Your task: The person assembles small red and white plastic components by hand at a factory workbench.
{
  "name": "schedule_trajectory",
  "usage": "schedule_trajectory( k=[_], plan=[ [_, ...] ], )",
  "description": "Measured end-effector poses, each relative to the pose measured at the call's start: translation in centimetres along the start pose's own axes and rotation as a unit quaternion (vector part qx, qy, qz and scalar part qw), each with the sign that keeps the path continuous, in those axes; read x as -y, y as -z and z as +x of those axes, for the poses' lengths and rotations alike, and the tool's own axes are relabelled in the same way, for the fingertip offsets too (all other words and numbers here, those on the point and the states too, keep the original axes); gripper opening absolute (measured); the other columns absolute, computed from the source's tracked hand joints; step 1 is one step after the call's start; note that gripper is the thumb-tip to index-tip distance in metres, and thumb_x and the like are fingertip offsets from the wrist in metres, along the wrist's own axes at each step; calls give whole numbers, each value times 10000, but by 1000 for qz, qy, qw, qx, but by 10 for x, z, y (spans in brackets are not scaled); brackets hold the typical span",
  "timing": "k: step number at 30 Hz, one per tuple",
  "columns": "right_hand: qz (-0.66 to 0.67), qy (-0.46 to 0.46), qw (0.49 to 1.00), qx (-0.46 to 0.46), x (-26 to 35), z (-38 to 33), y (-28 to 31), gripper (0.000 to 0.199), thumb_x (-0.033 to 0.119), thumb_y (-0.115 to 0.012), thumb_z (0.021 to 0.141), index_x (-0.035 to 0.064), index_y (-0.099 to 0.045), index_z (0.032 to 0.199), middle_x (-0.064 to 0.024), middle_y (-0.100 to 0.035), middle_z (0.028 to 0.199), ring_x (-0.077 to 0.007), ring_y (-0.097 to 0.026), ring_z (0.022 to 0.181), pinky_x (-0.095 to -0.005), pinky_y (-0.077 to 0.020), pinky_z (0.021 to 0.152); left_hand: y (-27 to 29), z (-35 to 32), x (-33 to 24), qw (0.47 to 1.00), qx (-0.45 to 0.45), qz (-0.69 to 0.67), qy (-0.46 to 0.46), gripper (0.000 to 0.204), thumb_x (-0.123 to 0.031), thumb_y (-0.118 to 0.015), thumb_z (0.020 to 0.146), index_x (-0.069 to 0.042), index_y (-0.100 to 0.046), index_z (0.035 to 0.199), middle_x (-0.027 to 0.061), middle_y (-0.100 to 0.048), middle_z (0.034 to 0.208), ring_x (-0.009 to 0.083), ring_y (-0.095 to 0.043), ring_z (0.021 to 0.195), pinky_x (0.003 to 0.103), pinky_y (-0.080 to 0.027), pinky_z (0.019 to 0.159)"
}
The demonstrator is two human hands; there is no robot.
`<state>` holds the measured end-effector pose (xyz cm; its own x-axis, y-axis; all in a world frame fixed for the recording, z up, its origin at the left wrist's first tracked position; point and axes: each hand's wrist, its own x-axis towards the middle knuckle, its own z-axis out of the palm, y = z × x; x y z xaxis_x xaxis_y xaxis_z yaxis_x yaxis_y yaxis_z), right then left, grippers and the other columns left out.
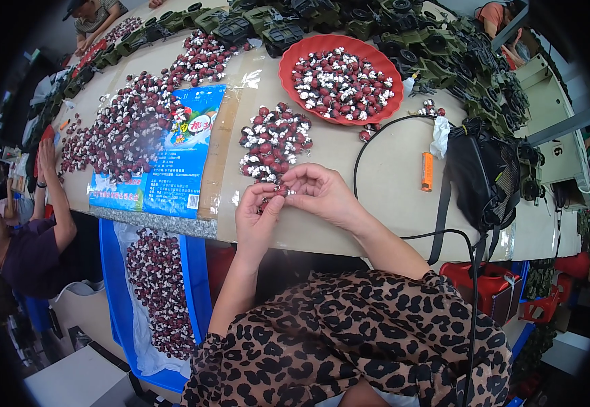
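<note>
Just in front of me, my left hand (254, 222) and my right hand (321, 195) meet at the near side of the table. Between their fingertips they pinch one small dark red and white round piece (283, 192). More of these pieces sit in the curled fingers of the left hand, partly hidden. Right beyond my hands lies a loose pile of similar red, white and black pieces (274, 144). Farther back, a red scalloped bowl (285, 73) is filled with many more of them.
Left, a larger heap (129, 125) covers part of a blue printed sheet (197, 178). A blue crate (200, 271) of pieces stands below the edge. Green toy vehicles (437, 57) line the back. A black bag (481, 183), cable and orange box (427, 171) lie right. A person (41, 251) works left.
</note>
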<state>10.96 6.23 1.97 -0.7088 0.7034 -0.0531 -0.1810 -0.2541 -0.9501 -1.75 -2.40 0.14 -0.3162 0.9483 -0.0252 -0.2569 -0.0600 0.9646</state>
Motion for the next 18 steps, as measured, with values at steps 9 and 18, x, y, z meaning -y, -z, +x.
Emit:
schedule_trajectory(
  k=[9, 18],
  plan=[
    [-7, -2, 1000, -5, 1, -1, 0, 179, -40, -595, 725, -20, -535, 893, -8, -522, 813, -37, -494, 720, -160, -438, 655, 0, 0, 2, 1000, 4, 0, -5, 205, -67, -528, 823, -22, -478, 1017, 5, -541, 835, 0, -412, 582, 128, -317, 487],
    [-19, -28, 999, 1, -2, 1, 3, 188, -26, -616, 708, 8, -525, 868, 3, -515, 785, -43, -498, 711, -166, -445, 667, -2, -1, 3, 998, -22, 44, -29, 203, -60, -533, 820, -16, -529, 1018, -8, -531, 835, 4, -410, 611, 129, -318, 509]
  ],
)
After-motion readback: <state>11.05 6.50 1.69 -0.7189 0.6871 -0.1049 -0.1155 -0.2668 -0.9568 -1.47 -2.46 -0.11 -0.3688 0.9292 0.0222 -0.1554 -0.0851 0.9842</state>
